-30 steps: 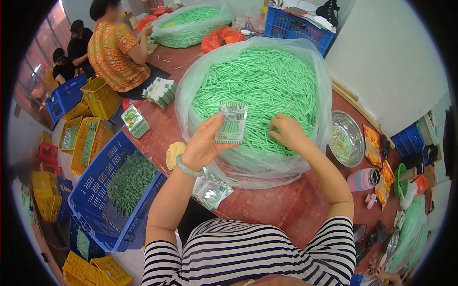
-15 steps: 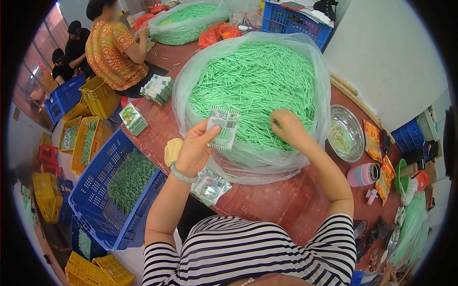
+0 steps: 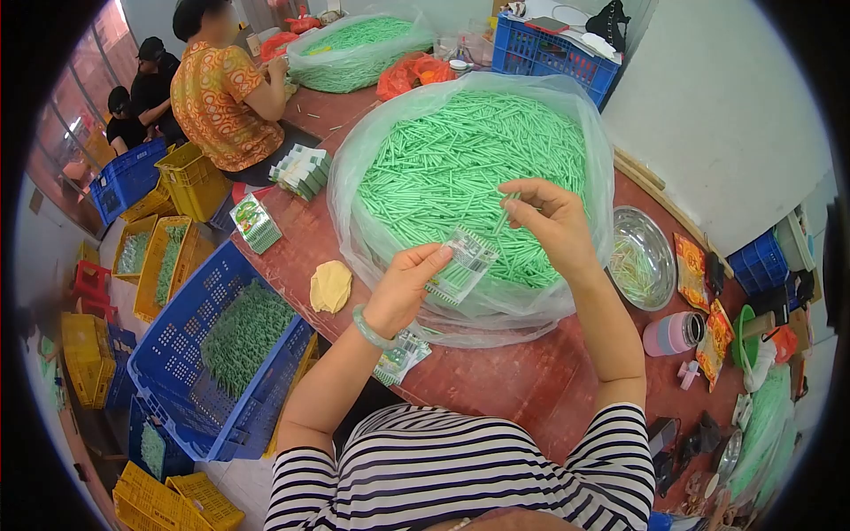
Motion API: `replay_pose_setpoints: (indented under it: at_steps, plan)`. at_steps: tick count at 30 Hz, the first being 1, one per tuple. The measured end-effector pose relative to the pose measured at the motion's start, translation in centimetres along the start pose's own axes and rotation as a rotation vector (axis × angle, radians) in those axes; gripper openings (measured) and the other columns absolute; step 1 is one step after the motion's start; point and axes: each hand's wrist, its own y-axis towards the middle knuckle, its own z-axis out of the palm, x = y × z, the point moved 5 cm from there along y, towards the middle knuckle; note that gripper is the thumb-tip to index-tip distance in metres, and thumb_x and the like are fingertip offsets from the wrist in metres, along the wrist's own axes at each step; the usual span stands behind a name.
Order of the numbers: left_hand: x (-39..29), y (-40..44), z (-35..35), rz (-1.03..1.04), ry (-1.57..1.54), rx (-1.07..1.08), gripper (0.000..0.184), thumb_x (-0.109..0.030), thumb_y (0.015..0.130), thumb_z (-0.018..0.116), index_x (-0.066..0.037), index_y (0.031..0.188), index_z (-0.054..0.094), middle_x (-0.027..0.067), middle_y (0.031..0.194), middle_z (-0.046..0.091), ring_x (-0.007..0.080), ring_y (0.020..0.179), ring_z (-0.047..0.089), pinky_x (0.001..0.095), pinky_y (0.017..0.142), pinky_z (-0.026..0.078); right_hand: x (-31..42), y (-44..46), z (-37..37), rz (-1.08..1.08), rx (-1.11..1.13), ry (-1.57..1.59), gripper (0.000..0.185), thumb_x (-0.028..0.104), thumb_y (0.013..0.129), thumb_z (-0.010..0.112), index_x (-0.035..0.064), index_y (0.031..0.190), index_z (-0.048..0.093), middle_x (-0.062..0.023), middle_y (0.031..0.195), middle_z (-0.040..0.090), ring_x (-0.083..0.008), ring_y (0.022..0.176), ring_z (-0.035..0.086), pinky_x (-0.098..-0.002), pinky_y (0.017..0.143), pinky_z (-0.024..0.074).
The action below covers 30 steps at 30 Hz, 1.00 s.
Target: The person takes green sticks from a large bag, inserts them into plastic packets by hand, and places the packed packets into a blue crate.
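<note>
My left hand (image 3: 403, 288) is closed on a small clear packet (image 3: 464, 267) with printing on it and green sticks showing inside, thumb on top. My right hand (image 3: 560, 228) pinches a thin green stick (image 3: 503, 212) just above and to the right of the packet. Both hands are over the near part of a large clear plastic bag (image 3: 347, 168), which lies open and full of loose green sticks (image 3: 469, 146). More printed packets (image 3: 403, 356) lie at the table edge, partly hidden under my left forearm.
Stacked packets (image 3: 255, 223) and a yellow cloth (image 3: 330, 287) lie left on the red table (image 3: 522, 389). A blue crate (image 3: 168, 354) of green packets stands beside it. To the right are a metal bowl (image 3: 653, 288) and pink flask (image 3: 666, 336). A co-worker (image 3: 226, 106) sits beyond.
My right hand has risen from the pile with a green stick pinched in its fingers. My left hand has brought the packet right and down, tilting it toward the right hand.
</note>
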Motion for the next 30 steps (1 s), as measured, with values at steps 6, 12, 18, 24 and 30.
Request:
replay_pose_setpoints:
  at_steps: [6, 12, 18, 24, 30]
  plan:
    - [0.2, -0.2, 0.3, 0.002, -0.004, -0.002, 0.028, -0.020, 0.099, 0.056, 0.001, 0.115, 0.065, 0.0022, 0.104, 0.068, 0.0072, 0.091, 0.061, 0.0232, 0.079, 0.049, -0.3, -0.5, 0.6, -0.015, -0.032, 0.041, 0.017, 0.004, 0.089, 0.066, 0.0017, 0.105, 0.067, 0.0010, 0.081, 0.062, -0.0060, 0.075, 0.058, -0.0207, 0.065, 0.0469]
    - [0.2, -0.3, 0.7, 0.022, 0.009, 0.008, 0.028, -0.021, 0.099, 0.056, 0.000, 0.115, 0.065, 0.0021, 0.105, 0.068, 0.0074, 0.092, 0.060, 0.0236, 0.079, 0.049, -1.0, -1.1, 1.4, 0.001, -0.009, 0.085, 0.018, 0.004, 0.088, 0.067, 0.0024, 0.105, 0.064, -0.0006, 0.088, 0.064, -0.0063, 0.078, 0.059, -0.0218, 0.068, 0.0491]
    - [0.9, 0.2, 0.6, 0.016, -0.053, 0.023, 0.027, -0.022, 0.100, 0.055, -0.002, 0.114, 0.065, 0.0015, 0.105, 0.068, 0.0085, 0.093, 0.062, 0.0254, 0.081, 0.050, -2.4, -1.7, 2.5, -0.003, -0.010, 0.071, 0.015, 0.007, 0.089, 0.068, 0.0000, 0.101, 0.068, -0.0085, 0.102, 0.068, -0.0096, 0.086, 0.062, -0.0225, 0.074, 0.0493]
    - [0.8, -0.1, 0.7, -0.005, -0.185, 0.002, 0.028, -0.023, 0.101, 0.052, -0.003, 0.116, 0.063, 0.0020, 0.106, 0.067, 0.0095, 0.095, 0.062, 0.0275, 0.080, 0.052, -1.2, -2.5, 3.3, -0.088, 0.074, -0.139, 0.019, 0.007, 0.093, 0.062, -0.0012, 0.109, 0.069, -0.0117, 0.120, 0.062, -0.0173, 0.109, 0.058, -0.0250, 0.088, 0.0465]
    - [0.2, -0.4, 0.4, 0.067, -0.096, 0.024, 0.025, -0.013, 0.094, 0.062, -0.002, 0.116, 0.063, 0.0008, 0.104, 0.066, 0.0066, 0.092, 0.060, 0.0250, 0.077, 0.050, -2.2, -2.0, 3.9, -0.075, 0.150, -0.197, 0.024, 0.002, 0.086, 0.066, 0.0047, 0.109, 0.071, -0.0037, 0.095, 0.058, -0.0112, 0.081, 0.055, -0.0234, 0.069, 0.0453]
